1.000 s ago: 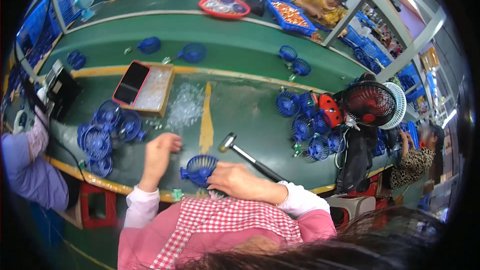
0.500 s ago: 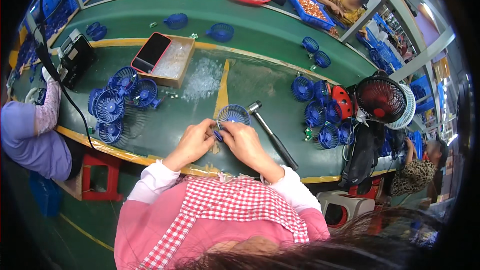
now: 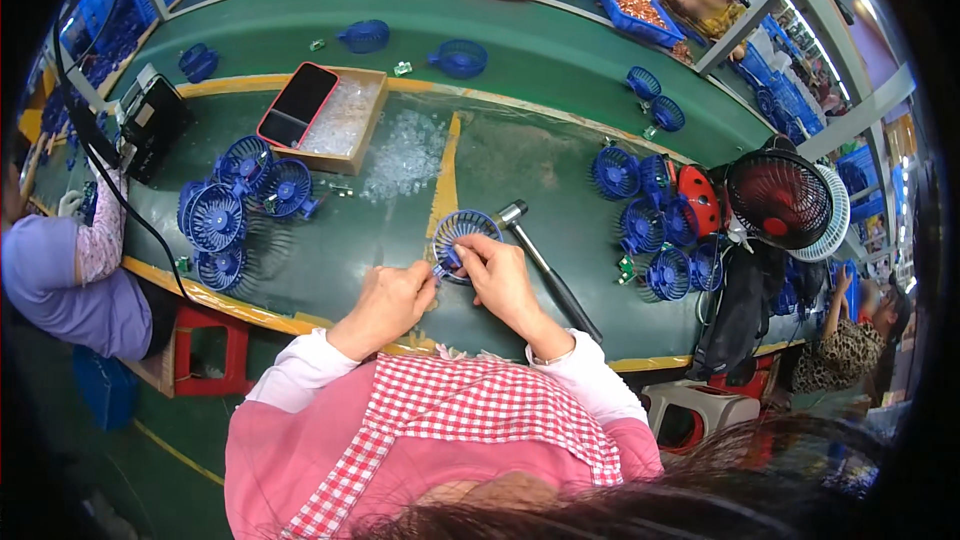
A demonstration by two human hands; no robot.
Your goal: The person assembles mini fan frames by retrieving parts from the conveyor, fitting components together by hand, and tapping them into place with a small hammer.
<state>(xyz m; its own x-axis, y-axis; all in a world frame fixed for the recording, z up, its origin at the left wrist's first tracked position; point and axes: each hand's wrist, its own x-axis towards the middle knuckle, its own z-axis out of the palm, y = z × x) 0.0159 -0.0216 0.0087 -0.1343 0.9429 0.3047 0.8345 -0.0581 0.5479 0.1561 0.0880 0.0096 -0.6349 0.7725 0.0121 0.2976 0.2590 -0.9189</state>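
Note:
A round blue fan grille (image 3: 462, 233) lies on the green table in front of me. My right hand (image 3: 500, 280) grips its near rim with pinched fingers. My left hand (image 3: 392, 302) pinches a small part at the grille's lower left edge, fingertips touching those of the right hand. A hammer (image 3: 545, 265) with a black handle lies just right of the grille, its metal head beside the rim.
A pile of blue fan grilles (image 3: 235, 205) sits at the left, more (image 3: 650, 230) at the right beside a red and black fan (image 3: 778, 198). A wooden tray (image 3: 345, 115) holds a phone and clear parts. Loose clear parts (image 3: 405, 155) lie near it. Another person's sleeve (image 3: 100, 240) is at left.
My left hand came off the table to the grille. Both hands carried the grille forward onto the table beside the hammer and now pinch at its near edge.

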